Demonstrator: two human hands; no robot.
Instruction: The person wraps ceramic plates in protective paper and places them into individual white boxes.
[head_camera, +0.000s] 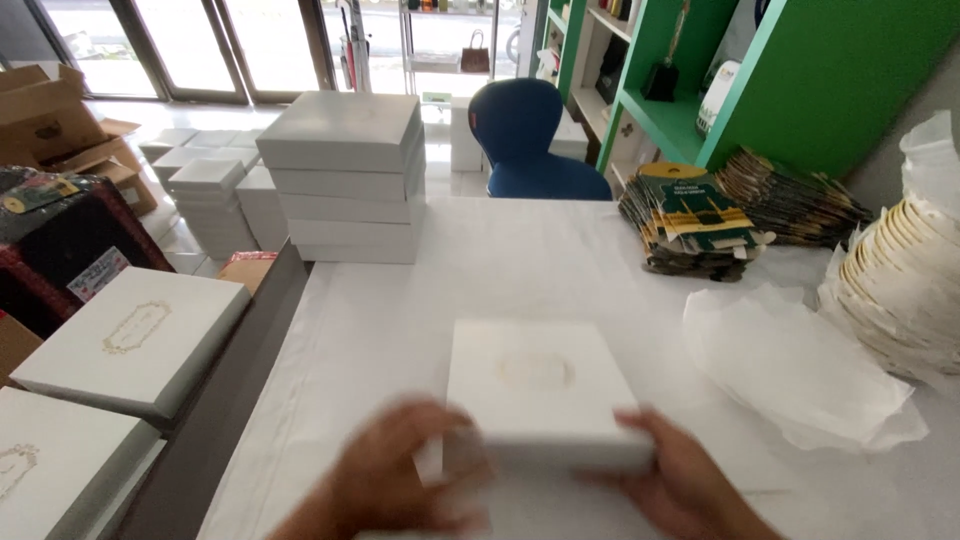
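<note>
Head view: left hand (395, 470) & right hand (672, 478), both blurred, fingers curled on near corners of white box (540, 385), flat on table (500, 260). Risk: loose corner grip, box could slip toward tissue paper (790, 365) at its right.

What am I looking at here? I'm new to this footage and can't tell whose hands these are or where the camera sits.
There is one picture, taken by a camera worn on a person's head, looking down at their own bare hands; no machine is involved. The left hand and right hand, both blurred, grip the near corners of a flat white box lying on a white-covered table. Farther back on the table stands a stack of white boxes. To the right lie white tissue paper and a pile of green printed cards. A blue chair stands behind the table.
</note>
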